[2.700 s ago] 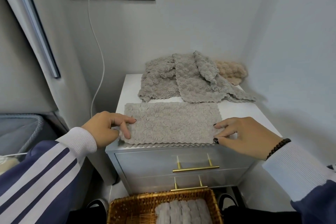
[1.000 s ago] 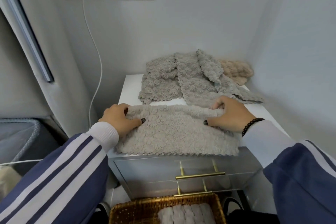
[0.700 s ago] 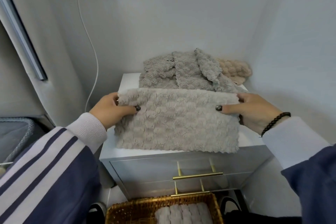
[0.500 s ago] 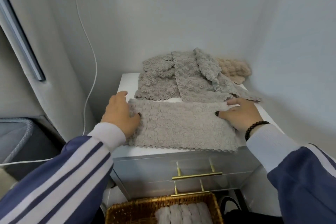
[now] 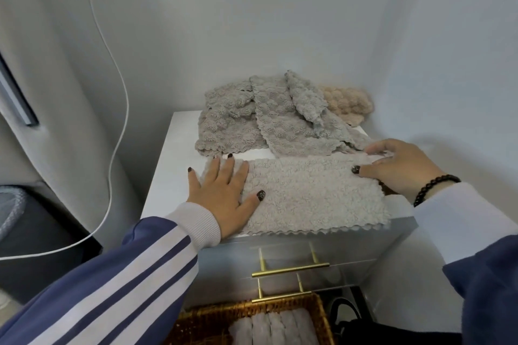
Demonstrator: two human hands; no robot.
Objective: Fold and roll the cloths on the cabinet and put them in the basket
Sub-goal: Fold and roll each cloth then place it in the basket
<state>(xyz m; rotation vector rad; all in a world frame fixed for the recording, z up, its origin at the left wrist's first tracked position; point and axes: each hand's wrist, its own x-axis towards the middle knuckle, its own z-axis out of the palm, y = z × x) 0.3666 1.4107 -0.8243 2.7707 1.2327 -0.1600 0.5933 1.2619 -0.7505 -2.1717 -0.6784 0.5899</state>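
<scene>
The folded cloth [image 5: 308, 193] lies flat on the front part of the cabinet [image 5: 168, 176] top, and its long axis runs from left to right, along the front edge. Its scalloped hem hangs a little over that edge. This is the relation that matters for the next move: I think a roll must start at one short end and travel along the long axis to the other end.

The left hand [image 5: 221, 196] lies flat and spread on the left short end of the cloth, palm down, fingers straight, and it presses the cloth on the surface; part of the palm is on the bare top beside the cloth. The right hand [image 5: 398, 168] rests on the right short end, fingers nearly straight, the thumb on the cloth; it does not seem to pinch anything. So the cloth lies between the hands, and each hand is at one end, equally near.

Behind the cloth, touching or nearly touching its far edge, lies the pile of unfolded cloths [image 5: 266, 120]. The basket [image 5: 213, 319] stands below, in front of the cabinet, with rolled cloths [image 5: 277, 328] already in it.
</scene>
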